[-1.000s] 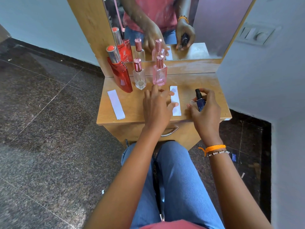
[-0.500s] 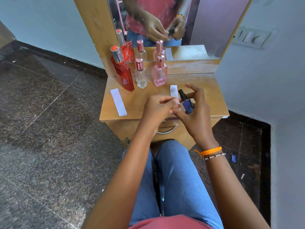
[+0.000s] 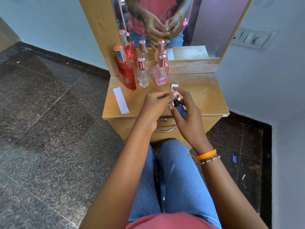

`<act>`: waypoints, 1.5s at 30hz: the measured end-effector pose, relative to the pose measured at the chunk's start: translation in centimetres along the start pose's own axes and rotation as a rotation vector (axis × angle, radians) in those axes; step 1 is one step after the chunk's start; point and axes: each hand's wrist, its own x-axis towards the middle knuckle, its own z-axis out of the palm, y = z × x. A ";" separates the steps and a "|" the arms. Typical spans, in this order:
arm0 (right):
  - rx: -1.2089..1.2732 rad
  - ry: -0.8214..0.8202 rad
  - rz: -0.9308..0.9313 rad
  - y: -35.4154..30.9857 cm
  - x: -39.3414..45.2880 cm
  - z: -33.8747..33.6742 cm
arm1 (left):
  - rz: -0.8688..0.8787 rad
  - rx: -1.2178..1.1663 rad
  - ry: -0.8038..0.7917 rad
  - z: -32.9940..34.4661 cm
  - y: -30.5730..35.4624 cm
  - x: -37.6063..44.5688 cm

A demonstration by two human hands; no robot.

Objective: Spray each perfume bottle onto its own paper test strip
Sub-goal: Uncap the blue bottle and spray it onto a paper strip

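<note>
Head view, centre of the frame: I hold a small dark blue glass perfume bottle with a black sprayer top point(image 3: 179, 108) in my right hand point(image 3: 185, 118), thumb and fingers closed around its body, above the front edge of the light wooden dressing table point(image 3: 206, 95). My left hand point(image 3: 154, 107) sits just left of it, fingertips pinched together at the bottle's black top; whether they actually grip the top I cannot tell. Just above my fingers the end of a white paper test strip point(image 3: 174, 86) shows, the rest hidden under my hands. A second white paper strip point(image 3: 120, 100) lies flat at the table's left edge, well apart. Higher in the frame, along the back of the table, three bottles stand upright in a row: a tall red bottle with a silver cap point(image 3: 125, 71), a clear square bottle with a rose-gold cap point(image 3: 143, 73), and a pink square bottle with a rose-gold cap point(image 3: 161, 71). Behind them the mirror point(image 3: 206, 27) reflects bottles and hands. An orange thread bracelet point(image 3: 205, 155) circles my right wrist, lower right.
</note>
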 end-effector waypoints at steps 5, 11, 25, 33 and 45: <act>0.045 -0.024 0.056 0.1 0.3 -0.1 | 0.016 0.052 -0.044 -0.5 -0.1 -0.2; -0.022 -0.002 0.095 0.9 0.3 -0.2 | 0.030 0.152 0.057 -0.4 0.1 -0.2; 0.211 0.009 0.335 2.3 5.4 -1.9 | 0.391 0.925 0.163 0.7 -3.7 1.2; 0.009 0.108 0.157 3.5 8.9 -1.0 | 0.387 0.980 0.161 0.6 -4.6 1.4; -0.030 -0.037 0.103 5.4 9.6 -0.7 | 0.372 0.983 0.156 0.4 -4.6 1.5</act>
